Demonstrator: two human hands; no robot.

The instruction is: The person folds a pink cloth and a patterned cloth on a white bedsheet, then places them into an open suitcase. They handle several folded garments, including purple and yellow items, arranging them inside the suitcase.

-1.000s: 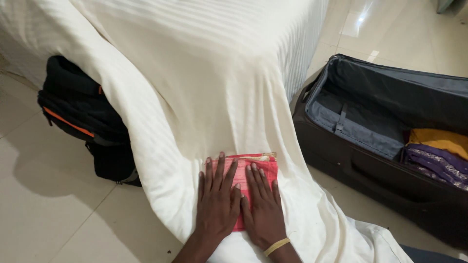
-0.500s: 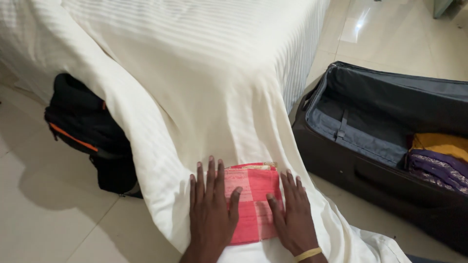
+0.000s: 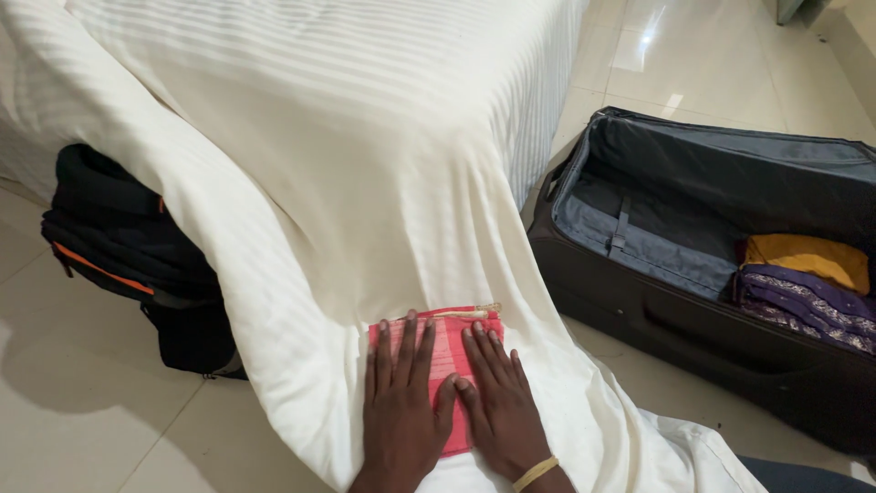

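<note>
1. Head view: left hand (image 3: pixel 400 411) and right hand (image 3: pixel 497 408) lie flat, fingers spread, gripping nothing, pressed side by side on a folded red cloth (image 3: pixel 444 351).
2. The red cloth rests on a cream striped sheet (image 3: pixel 347 155) draping a bed.
3. Right: open dark suitcase (image 3: pixel 693 228) holding folded yellow (image 3: pixel 808 257) and purple garments (image 3: pixel 803 301).
4. Left: black backpack (image 3: pixel 128 246) with orange trim on the tiled floor (image 3: pixel 82 420).

Both hands flat, side by side: left hand (image 3: pixel 401 411) and right hand (image 3: pixel 497 406) press folded red cloth (image 3: pixel 447 351) on cream sheet (image 3: pixel 347 183). Open suitcase (image 3: pixel 693 274) right, black backpack (image 3: pixel 128 256) left.
</note>
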